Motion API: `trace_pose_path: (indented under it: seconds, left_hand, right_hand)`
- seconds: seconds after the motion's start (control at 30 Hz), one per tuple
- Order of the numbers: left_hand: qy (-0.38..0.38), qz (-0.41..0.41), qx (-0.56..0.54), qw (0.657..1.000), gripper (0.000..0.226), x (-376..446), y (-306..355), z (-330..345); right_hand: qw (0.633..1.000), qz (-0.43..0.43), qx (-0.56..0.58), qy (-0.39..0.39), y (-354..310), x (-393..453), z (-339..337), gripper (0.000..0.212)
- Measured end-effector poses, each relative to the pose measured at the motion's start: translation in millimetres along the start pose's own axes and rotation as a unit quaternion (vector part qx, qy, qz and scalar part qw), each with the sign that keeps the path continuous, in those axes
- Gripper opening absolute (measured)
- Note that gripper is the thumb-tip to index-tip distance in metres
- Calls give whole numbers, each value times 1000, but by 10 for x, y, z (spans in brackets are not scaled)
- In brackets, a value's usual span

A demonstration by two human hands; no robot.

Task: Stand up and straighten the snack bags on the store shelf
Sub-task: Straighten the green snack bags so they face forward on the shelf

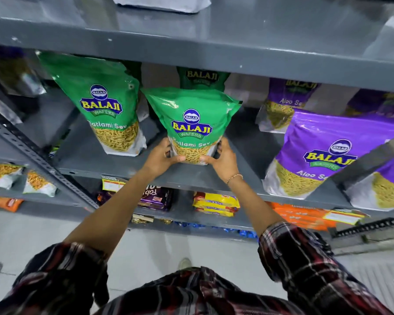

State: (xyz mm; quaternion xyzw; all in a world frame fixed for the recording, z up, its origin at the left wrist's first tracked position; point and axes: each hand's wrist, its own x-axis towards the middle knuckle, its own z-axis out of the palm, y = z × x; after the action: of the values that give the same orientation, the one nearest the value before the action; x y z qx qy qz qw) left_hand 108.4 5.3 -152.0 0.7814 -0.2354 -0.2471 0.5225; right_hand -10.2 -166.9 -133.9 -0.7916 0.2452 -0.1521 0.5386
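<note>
A green Balaji Ratlami Sev bag (191, 117) stands upright near the front of the grey shelf (243, 183). My left hand (162, 155) grips its lower left corner and my right hand (223, 159) grips its lower right corner. A second green bag (102, 98) stands upright to its left, and a third green bag (201, 77) is partly hidden behind the held one. Purple Aloo Sev bags (328, 153) stand to the right, one more purple bag (284, 103) further back.
The shelf above (214, 46) overhangs the bag tops. A perforated metal upright (39, 160) slants across at left. Small snack packs (21, 180) sit on the left shelf, biscuit packs (216, 203) and orange packs (303, 217) on the lower shelves. Grey floor lies below.
</note>
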Motion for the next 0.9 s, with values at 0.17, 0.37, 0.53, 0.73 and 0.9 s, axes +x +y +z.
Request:
trace_pose_path:
  seconds: [0.17,0.37,0.53,0.73,0.9]
  left_hand:
    - [22,-23,17,999,68,-215,22,39]
    - [25,-15,29,999,69,-504,-3,117]
    - [20,-4,22,1000,68,-648,-24,181]
    - [8,6,18,1000,65,-748,38,215]
    - [33,-12,-12,999,78,-839,-57,131]
  right_hand:
    - [1000,-14,-8,-5,43,-192,-2,68]
    - [1000,-29,-7,0,85,-506,2,69]
    - [999,-32,-4,-6,85,-667,-44,67]
    - [999,-25,-20,-36,28,-745,-101,72]
    - [995,-42,-2,91,56,-1029,-20,52]
